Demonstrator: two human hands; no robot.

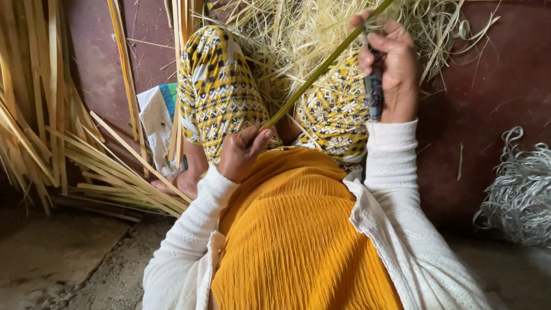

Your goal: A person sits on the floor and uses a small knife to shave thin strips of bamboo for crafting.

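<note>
I see my left hand (241, 154) low and near the lap, closed on the near end of a long green strip (321, 69). The thumb and fingers pinch it shut, with the strip's end coming out just above the thumb. From there the strip runs up and to the right in a straight slant, across the patterned trousers (215, 86), and reaches my right hand (387, 72) at the top of the view.

My right hand is curled tight around a dark knife (373, 92), blade pointing down toward the wrist. The strip passes just at the top of this hand, by the fingertips; I cannot tell whether the fingers clamp the strip too or only touch it. So the strip spans between both hands, held taut at the lower end and meeting the knife hand at the upper end.

Behind the strip lies a heap of pale shavings (304, 28). On the left, flat bamboo slats (40, 115) lean and lie in a pile. At the right edge sits a bundle of grey cord (519, 195) on the floor.
</note>
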